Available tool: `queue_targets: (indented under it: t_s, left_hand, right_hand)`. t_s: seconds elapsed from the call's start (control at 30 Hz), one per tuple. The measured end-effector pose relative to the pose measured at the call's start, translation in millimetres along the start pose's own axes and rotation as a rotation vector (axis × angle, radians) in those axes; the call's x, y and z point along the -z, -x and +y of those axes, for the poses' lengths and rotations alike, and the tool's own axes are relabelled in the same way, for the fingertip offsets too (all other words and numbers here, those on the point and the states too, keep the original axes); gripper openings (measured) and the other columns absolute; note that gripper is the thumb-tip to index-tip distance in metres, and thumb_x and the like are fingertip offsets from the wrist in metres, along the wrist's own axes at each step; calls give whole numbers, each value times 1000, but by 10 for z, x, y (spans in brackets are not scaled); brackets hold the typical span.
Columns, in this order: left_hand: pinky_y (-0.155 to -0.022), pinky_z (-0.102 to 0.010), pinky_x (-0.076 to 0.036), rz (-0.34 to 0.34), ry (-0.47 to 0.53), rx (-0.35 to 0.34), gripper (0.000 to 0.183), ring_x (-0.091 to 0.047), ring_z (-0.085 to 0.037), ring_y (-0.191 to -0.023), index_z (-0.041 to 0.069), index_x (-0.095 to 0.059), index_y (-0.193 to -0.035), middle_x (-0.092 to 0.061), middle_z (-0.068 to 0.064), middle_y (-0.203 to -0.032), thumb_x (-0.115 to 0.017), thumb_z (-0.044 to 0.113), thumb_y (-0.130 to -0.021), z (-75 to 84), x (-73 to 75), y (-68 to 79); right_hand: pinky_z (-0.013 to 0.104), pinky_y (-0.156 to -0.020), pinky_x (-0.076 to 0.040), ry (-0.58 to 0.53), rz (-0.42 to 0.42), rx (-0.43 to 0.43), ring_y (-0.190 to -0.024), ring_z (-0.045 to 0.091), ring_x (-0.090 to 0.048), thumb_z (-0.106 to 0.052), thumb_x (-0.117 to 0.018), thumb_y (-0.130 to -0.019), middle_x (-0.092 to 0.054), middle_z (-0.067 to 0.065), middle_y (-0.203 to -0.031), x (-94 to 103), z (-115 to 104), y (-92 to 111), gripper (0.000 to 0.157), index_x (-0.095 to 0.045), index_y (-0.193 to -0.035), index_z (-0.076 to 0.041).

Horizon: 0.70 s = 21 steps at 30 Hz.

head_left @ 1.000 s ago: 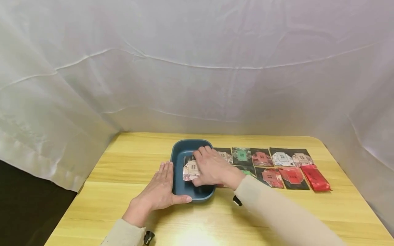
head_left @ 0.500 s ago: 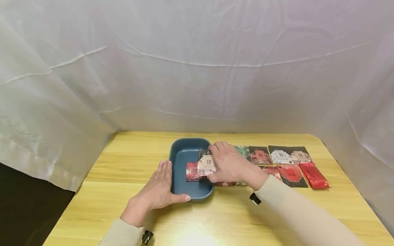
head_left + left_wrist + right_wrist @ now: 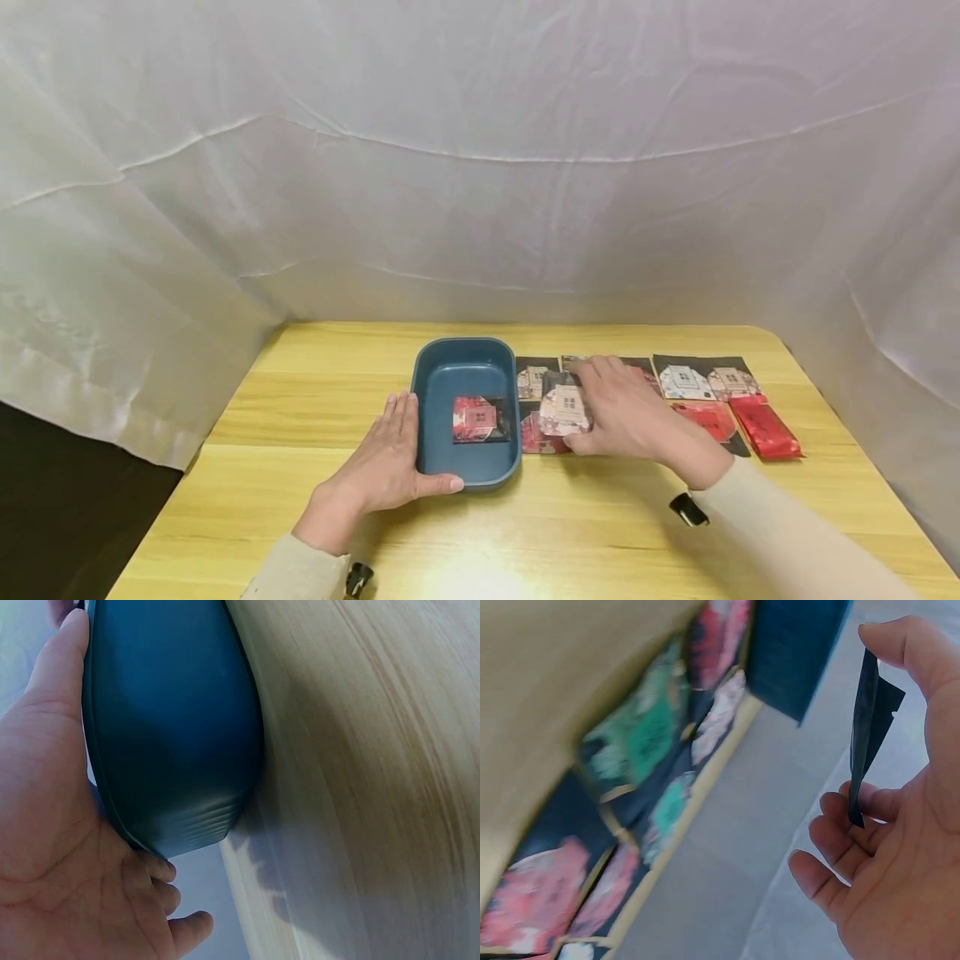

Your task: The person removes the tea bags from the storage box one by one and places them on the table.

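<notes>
In the head view a blue rectangular tray (image 3: 461,377) stands on the wooden table. A red-and-black sachet (image 3: 480,419) lies flat inside it. My left hand (image 3: 375,471) rests along the tray's left rim, fingers straight, thumb at the near edge. The left wrist view shows its palm against the tray's outer wall (image 3: 172,735). To the right of the tray, my right hand (image 3: 626,412) pinches a black sachet with a pale floral print (image 3: 564,407) above the laid-out sachets. Seen edge-on in the right wrist view, that sachet (image 3: 862,735) sits between thumb and fingertips.
Rows of flat sachets lie right of the tray, among them a white one (image 3: 684,383), a red one (image 3: 708,423) and a green one (image 3: 649,735). A glossy red packet (image 3: 767,427) lies at their right end. White cloth (image 3: 480,208) hangs behind the table.
My right hand has lifted the pale floral sachet out of the tray and carried it right. The red-and-black sachet beneath now shows fully. My left hand has stayed on the tray.
</notes>
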<state>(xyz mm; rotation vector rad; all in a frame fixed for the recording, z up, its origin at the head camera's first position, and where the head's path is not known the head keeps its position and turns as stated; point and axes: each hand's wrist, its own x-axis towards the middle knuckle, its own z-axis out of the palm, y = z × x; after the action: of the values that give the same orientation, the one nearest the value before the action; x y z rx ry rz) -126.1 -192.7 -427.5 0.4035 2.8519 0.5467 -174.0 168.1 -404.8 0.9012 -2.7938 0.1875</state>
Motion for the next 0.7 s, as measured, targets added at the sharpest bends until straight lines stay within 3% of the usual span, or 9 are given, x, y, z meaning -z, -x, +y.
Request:
queue_targets:
  t_s: [0.07, 0.23, 0.53, 0.7]
  left_hand:
    - [-132, -57, -14, -2, 0, 0, 146, -3, -43, -163, -8, -5, -166, -5, -29, -174, -70, 87, -75, 1, -4, 1]
    - [-132, -57, -14, -3, -3, 6, 146, -3, -42, -164, -7, -4, -166, -4, -27, -175, -72, 86, -75, -7, -12, -5]
    - [-132, -57, -15, -1, -4, 9, 145, -2, -42, -164, -6, -3, -166, -4, -27, -175, -72, 85, -76, -27, -27, -15]
    - [-132, -58, -15, 4, -4, 0, 146, -3, -43, -163, -7, -5, -166, -6, -28, -174, -71, 86, -76, -20, -19, -11]
  right_hand:
    - [52, -96, -54, 18, 27, 13, -110, 33, -59, -59, -81, -74, -63, 19, -123, -39, 43, 99, 95, -55, -138, 6]
    - [59, -108, -50, 25, 49, 37, -115, 37, -61, -59, -85, -72, -64, 20, -123, -156, 54, 305, 95, -58, -134, 7]
    - [50, -94, -57, 24, -65, 32, -109, 28, -59, -62, -84, -71, -63, 14, -124, -332, -193, 541, 92, -59, -134, 0]
    - [51, -99, -55, 9, -100, 56, -113, 28, -58, -64, -83, -71, -63, 13, -126, -403, -327, 556, 94, -59, -135, 0]
